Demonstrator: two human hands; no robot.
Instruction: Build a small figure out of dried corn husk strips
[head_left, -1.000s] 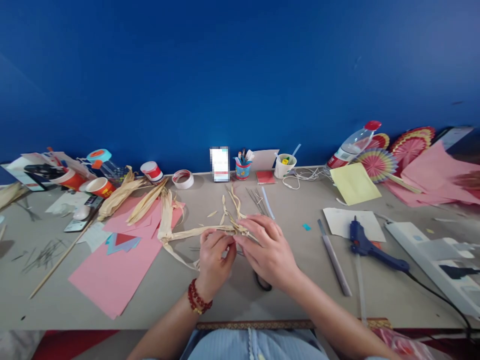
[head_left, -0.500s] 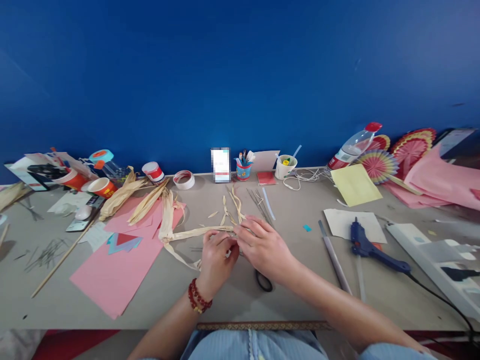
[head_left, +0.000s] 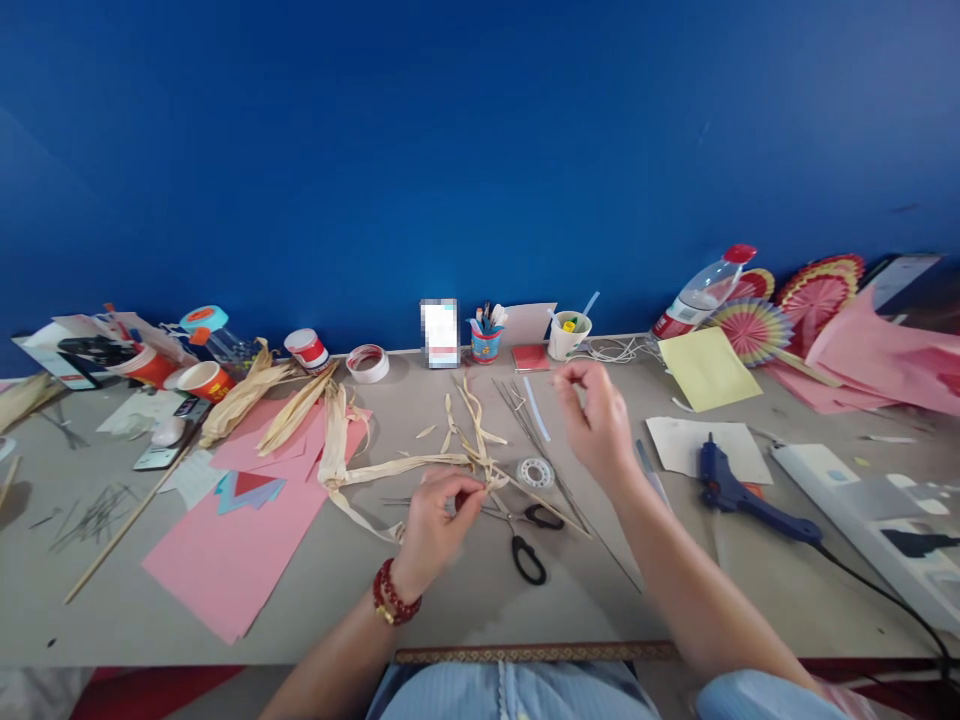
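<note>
My left hand (head_left: 442,520) is closed in a pinch at the end of a pale dried corn husk piece (head_left: 495,478), which is bound around a thin stick (head_left: 551,508). Raised to the right, my right hand (head_left: 598,425) has its thumb and fingers pressed together; whatever they hold is too small to make out. Black-handled scissors (head_left: 529,560) lie below the stick, partly open. A clear tape roll (head_left: 536,473) rests between my hands. Long husk strips (head_left: 405,465) stretch left from my left hand, and thin wires (head_left: 525,415) lie behind the tape.
Pink paper (head_left: 225,560) and dried husks (head_left: 244,400) cover the left side. A blue glue gun (head_left: 739,490) and a white power strip (head_left: 862,520) are on the right. Cups, a phone (head_left: 440,335), a white tape roll (head_left: 367,364) and a bottle (head_left: 701,295) line the blue wall.
My right hand has moved away from my left, up and to the right, uncovering the tape roll, scissors and stick. My left hand stays near the husk.
</note>
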